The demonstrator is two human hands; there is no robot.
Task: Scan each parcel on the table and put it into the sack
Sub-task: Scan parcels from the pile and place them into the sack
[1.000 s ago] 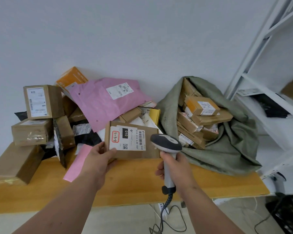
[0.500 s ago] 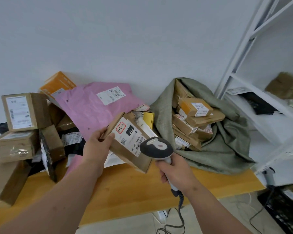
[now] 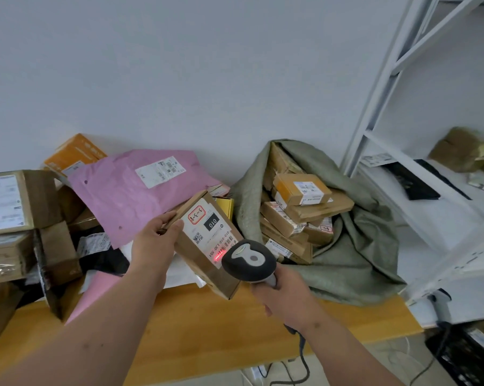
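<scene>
My left hand [image 3: 154, 246] grips a flat brown cardboard parcel [image 3: 207, 240] by its upper left edge and holds it tilted above the table, white label facing me. My right hand [image 3: 285, 295] is curled round the handle of a grey barcode scanner [image 3: 249, 264], whose head points at the label. A red scan line glows on the label's barcode just left of the scanner head. The green woven sack [image 3: 346, 246] lies open on the table to the right, with several brown parcels inside.
A pile of parcels fills the table's left: a pink mailer [image 3: 140, 196], an orange box [image 3: 73, 154], brown boxes [image 3: 15, 201] and black bags. The wooden table [image 3: 207, 330] runs across the front. White shelving [image 3: 402, 168] stands at the right, with a cable hanging below the table.
The parcel has been lifted off the table and tilted, and the scanner has come up close to its label. A red scan line now shows on the barcode.
</scene>
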